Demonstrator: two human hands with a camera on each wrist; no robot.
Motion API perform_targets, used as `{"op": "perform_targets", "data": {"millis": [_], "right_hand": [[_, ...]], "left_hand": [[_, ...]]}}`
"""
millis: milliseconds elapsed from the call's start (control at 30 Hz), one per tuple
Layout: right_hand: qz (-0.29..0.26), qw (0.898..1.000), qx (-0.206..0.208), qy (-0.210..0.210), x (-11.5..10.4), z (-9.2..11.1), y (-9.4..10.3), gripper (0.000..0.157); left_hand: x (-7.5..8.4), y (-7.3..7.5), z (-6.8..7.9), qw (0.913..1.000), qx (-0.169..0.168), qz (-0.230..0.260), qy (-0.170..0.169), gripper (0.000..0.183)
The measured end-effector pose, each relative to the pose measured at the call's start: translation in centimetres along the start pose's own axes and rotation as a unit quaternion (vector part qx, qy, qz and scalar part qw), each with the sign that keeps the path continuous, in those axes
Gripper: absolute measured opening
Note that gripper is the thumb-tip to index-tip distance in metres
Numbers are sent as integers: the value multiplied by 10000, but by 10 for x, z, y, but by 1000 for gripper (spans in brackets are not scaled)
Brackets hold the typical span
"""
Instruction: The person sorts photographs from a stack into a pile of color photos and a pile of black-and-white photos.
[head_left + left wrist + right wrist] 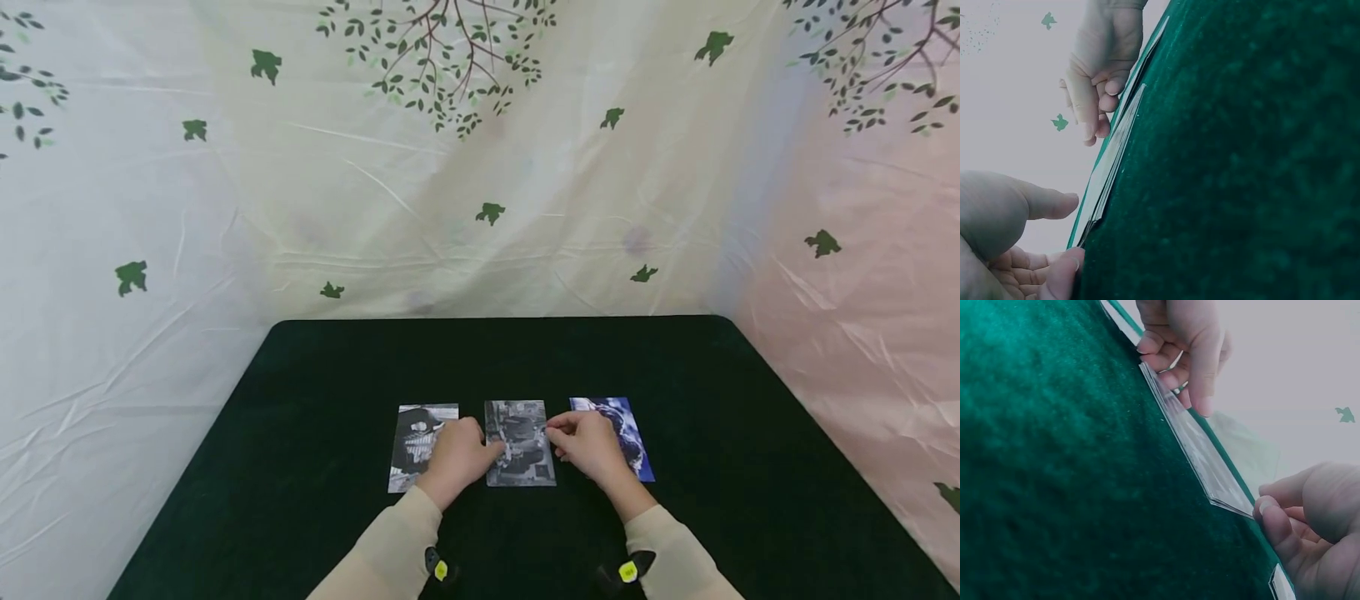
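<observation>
Three stacks of picture cards lie in a row. Between my hands is the middle stack [519,467], topped by a hazy grey picture. My left hand [461,450] overlaps the left stack [408,433], its thumb reaching over the middle stack's left edge. In the left wrist view a fingertip is right at the stack's corner, with thumb and finger apart. At the middle stack's right edge, my right hand [592,446] brings thumb and forefinger together. A pale see-through sheet [1244,444] rises beside this pinch. Behind that hand lies the right stack [636,450], blue and white.
A dark green cloth [337,375] covers the table. Behind and around it hangs a pale curtain [375,208] printed with leaves and birds. A dark band with a yellow tag [628,572] is on each wrist.
</observation>
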State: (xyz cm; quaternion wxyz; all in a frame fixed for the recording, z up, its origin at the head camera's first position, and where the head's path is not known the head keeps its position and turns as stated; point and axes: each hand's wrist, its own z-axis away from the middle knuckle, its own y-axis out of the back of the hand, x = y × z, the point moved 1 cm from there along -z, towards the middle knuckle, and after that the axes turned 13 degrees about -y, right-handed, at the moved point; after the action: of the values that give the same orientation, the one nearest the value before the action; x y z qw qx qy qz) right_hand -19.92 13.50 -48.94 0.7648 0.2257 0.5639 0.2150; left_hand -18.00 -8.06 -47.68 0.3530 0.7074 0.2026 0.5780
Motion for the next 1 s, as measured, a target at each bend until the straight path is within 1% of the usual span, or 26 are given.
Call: {"op": "perform_targets", "data": {"millis": [167, 367, 600, 700, 833, 1000], "right_hand": [[20, 10000, -81, 3, 2, 1, -3, 14], [56, 9998, -186, -3, 3, 0, -6, 21], [4, 9997, -240, 13, 4, -1, -8, 22], [18, 9997, -255, 5, 4, -1, -8, 22], [39, 9996, -267, 5, 5, -1, -9, 22], [13, 9997, -251, 23, 5, 0, -9, 21]], "left_hand": [[0, -2, 1, 10000, 46, 28, 54, 29], [1, -3, 0, 9999, 98, 87, -17, 30], [-1, -5, -2, 9997, 159, 175, -60, 35], [-2, -6, -2, 9997, 194, 165, -60, 33], [-2, -6, -3, 9996, 240, 140, 17, 30], [-3, -6, -3, 9991, 288, 241, 206, 36]]}}
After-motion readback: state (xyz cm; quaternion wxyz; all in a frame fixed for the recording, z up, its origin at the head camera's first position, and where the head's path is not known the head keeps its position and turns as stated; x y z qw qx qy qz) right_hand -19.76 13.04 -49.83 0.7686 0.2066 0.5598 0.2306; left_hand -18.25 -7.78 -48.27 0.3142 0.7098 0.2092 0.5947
